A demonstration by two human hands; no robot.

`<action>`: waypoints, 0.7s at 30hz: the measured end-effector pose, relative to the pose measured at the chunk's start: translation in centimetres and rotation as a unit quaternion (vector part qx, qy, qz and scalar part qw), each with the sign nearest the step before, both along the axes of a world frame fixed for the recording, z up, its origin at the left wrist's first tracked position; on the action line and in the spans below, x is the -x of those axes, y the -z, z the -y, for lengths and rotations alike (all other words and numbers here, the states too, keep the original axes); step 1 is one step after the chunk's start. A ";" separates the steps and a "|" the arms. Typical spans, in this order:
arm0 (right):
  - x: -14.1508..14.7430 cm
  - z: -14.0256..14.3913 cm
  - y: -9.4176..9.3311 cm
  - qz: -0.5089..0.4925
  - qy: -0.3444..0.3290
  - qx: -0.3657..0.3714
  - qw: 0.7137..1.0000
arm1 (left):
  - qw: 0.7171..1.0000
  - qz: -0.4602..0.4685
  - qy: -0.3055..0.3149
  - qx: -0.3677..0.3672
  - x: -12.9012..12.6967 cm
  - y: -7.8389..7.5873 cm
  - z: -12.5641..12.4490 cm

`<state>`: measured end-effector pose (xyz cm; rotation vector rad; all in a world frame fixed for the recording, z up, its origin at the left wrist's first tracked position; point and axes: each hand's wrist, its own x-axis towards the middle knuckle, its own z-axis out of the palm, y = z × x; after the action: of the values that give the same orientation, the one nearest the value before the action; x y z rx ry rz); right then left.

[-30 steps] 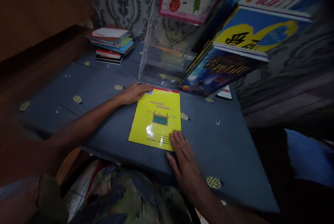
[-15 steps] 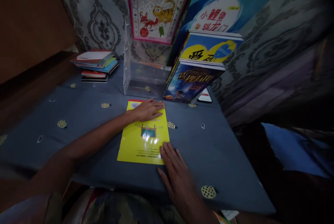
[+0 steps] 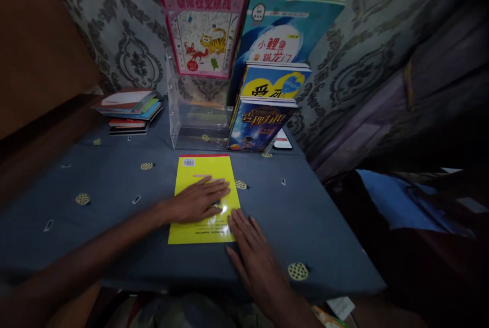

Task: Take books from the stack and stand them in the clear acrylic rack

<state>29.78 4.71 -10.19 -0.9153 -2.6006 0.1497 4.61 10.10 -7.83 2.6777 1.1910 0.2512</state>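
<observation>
left hand (image 3: 198, 200) flat, right hand (image 3: 252, 246) flat

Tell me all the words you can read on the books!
Pink book: "图画捉迷藏".
Teal book: "小鲤鱼跳龙门".
Yellow and blue book: big black characters, partly hidden, unreadable.
Dark blue book: gold title, too blurred.
Yellow book under the left hand: barcode sticker and print too small.
Stacked books: nothing readable.

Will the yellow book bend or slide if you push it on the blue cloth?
The yellow book looks thin and flat, so it would probably flop a bit when lifted by one edge. Its cover shines under the light, so it may feel slippery to the fingers. The blue tablecloth might grip it or bunch up. The left hand lies flat on it.
</observation>
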 end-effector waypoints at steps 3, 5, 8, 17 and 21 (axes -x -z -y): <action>0.1 0.1 0.1 -0.009 -0.007 -0.002 1.000 | 1.000 0.002 0.014 0.017 0.2 -0.3 3.7; 0.2 0.3 0.2 -0.011 -0.013 -0.012 1.000 | 1.000 0.002 0.007 0.023 0.5 -0.5 5.6; 0.2 1.0 0.3 -0.017 -0.016 -0.033 0.999 | 0.999 -0.011 -0.025 0.027 1.2 -0.9 7.7; -2.6 6.1 0.5 -0.055 -0.086 -0.062 0.993 | 0.998 -0.053 -0.009 0.037 0.3 -0.7 15.4; -3.5 7.1 0.4 -0.094 -0.115 -0.067 0.987 | 0.995 -0.089 0.004 0.049 -0.3 -3.0 17.7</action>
<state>33.28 -2.38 -10.63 -0.5263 -2.4975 0.1148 4.95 -7.61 -4.82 2.6630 1.2065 -0.0480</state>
